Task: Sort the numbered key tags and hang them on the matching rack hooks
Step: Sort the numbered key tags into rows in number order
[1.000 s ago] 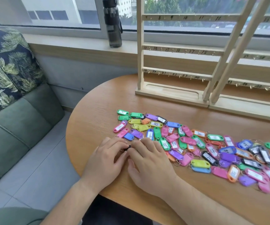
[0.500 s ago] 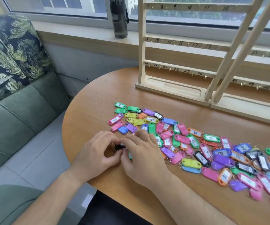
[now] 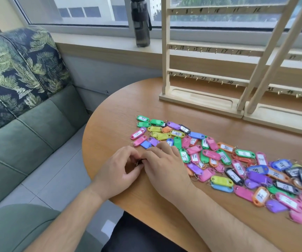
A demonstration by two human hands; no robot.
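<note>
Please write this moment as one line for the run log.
left hand: pinches black tag | right hand: pinches black tag | tags: heaped on table | rack: visible hooks bare

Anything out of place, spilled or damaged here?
Nothing stands out. The tags lie loosely piled on the table, the rack stands upright, hooks bare, and left hand and right hand pinch a dark tag.

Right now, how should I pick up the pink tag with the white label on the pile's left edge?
Pinch the pink tag across its two long edges, coming from the left: it lies flat at the left edge of the pile, with bare table beside it.
</note>
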